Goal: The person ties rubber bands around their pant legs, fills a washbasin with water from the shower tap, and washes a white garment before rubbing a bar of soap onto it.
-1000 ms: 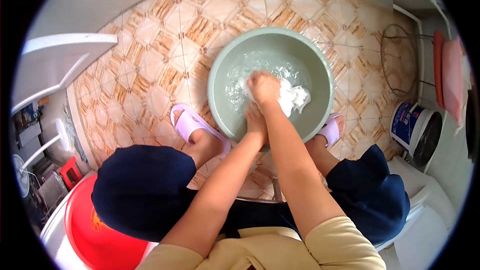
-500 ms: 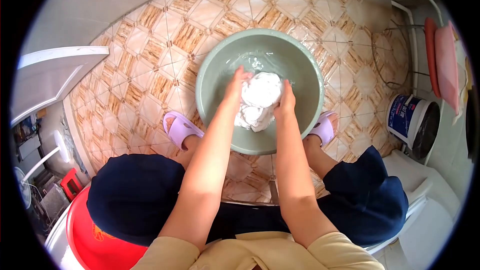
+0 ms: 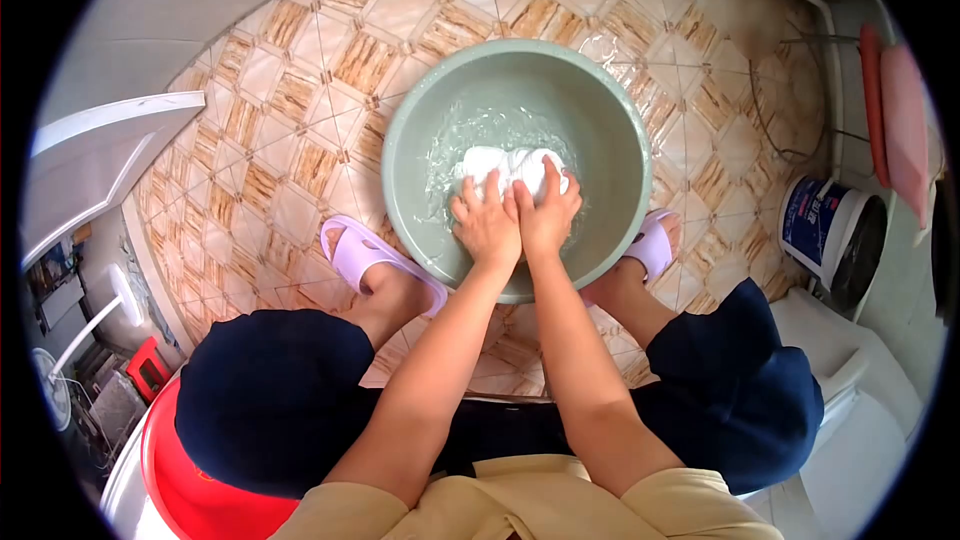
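Observation:
A round grey-green basin [image 3: 610,130] stands on the floor between my feet with some clear water in it. Inside, a bunched wet white cloth [image 3: 486,157] lies near the middle. My left hand [image 3: 487,227] presses on the cloth's near left side, its fingers spread and bent over the fabric. Beside it, thumbs close together, my right hand [image 3: 546,213] grips the near right side in the same way. The cloth's underside and the part below my palms are hidden. Ripples and bubbles surround it.
A red basin [image 3: 190,480] is at lower left, near a half-open white door [image 3: 110,170]. To the right are a blue and white bucket [image 3: 812,225], a pink basin [image 3: 902,130] against the wall, and a white plastic chair [image 3: 865,430]. Patterned tiles [image 3: 290,140] cover the floor.
My hands have gone from holding the cloth's two sides to pressing on it from above, closer together. The cloth is lower and flatter, and the water is more stirred up.

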Available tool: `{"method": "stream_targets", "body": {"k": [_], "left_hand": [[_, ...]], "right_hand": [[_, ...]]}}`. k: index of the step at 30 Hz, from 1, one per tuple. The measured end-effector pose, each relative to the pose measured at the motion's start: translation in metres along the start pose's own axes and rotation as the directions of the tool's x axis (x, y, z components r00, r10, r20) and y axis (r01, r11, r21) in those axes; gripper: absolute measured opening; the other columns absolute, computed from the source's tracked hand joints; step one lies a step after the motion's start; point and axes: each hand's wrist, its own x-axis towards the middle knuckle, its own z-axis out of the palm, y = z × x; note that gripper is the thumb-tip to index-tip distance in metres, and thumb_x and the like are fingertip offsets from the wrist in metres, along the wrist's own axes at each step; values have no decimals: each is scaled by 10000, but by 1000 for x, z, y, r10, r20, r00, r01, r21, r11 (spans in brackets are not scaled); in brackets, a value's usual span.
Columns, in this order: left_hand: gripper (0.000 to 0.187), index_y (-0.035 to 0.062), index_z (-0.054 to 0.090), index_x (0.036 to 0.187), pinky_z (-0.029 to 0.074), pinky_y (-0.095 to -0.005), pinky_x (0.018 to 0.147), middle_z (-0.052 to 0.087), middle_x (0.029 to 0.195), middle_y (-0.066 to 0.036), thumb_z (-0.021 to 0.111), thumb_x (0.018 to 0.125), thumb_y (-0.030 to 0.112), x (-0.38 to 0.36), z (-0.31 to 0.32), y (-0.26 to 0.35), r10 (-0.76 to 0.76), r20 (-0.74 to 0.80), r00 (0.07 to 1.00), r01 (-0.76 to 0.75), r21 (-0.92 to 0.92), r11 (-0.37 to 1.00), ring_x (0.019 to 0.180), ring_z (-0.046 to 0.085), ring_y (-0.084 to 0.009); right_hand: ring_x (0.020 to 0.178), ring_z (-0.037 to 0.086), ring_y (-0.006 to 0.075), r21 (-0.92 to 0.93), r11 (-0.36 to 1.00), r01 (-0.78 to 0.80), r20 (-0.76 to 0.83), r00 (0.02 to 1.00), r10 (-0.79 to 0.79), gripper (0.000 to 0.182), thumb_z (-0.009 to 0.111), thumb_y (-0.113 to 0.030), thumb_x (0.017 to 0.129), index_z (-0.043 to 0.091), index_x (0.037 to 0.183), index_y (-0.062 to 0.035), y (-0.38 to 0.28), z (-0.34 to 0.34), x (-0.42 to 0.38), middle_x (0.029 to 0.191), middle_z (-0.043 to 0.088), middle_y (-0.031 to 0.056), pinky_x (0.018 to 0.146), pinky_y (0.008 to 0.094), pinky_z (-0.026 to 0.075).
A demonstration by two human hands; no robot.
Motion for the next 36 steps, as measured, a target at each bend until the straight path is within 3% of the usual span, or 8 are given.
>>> {"method": "stream_targets", "body": {"k": [6,13,17,21,24,28,32,36], "left_hand": [[240,95,530,980,491,-456,730,517,992,-154,598,780,210,40,-2,6,201,-71,977,-198,50,979,926,526,-367],[276,103,619,872,499,-456,704,637,874,-174,576,782,359,77,-15,13,82,115,990,-85,19,996,857,617,-353],[328,105,663,900,470,-468,736,650,798,-187,569,790,400,74,-32,-8,-281,-89,956,213,-452,866,817,617,-384],[309,69,651,880,450,-472,738,649,790,-184,594,770,351,39,-66,-7,-362,-194,912,224,-505,833,798,611,-381],[329,67,622,976,402,-459,831,653,787,-172,623,734,290,21,-63,-5,-202,-251,947,115,-324,939,869,599,-356],[586,53,475,1242,215,-485,1039,512,1175,-224,637,701,209,-6,-52,-5,183,-154,971,-178,45,983,1226,370,-348],[816,32,198,1415,103,-540,1081,179,1459,-217,571,795,408,-32,-3,-16,380,52,923,-342,562,753,1353,132,-392],[895,26,162,1425,89,-552,1077,142,1470,-216,526,789,540,-27,-23,0,249,326,912,-370,394,841,1366,78,-386]], "right_hand": [[1067,476,358,-183,983,-15,97,995,34,421,687,-318,717,570,1056,-98,-19,-1,34,1108,521,175,807,455,454],[901,582,371,-303,952,47,334,941,59,334,578,-345,834,596,1013,-63,-27,-8,70,929,617,187,807,446,461],[816,554,141,672,734,-92,63,996,66,355,464,-279,919,611,981,37,13,-11,73,865,621,74,741,275,442],[705,543,130,838,522,-159,6,960,281,317,490,-242,911,599,809,37,17,-43,66,768,610,56,673,259,438],[878,569,241,273,962,-16,-177,982,66,286,550,-318,874,573,947,-43,2,-25,57,929,590,100,732,333,455],[1060,514,304,-479,846,235,-8,962,-272,358,614,-388,791,550,1019,-119,-27,-6,17,1158,524,123,813,439,447],[1013,559,300,-383,896,222,157,972,-174,319,623,-355,780,545,976,-116,-21,10,55,1072,581,131,753,454,473],[1001,583,331,-199,979,35,350,936,38,430,634,-316,763,532,1085,-49,-35,-14,98,1087,604,184,813,420,468]]}}
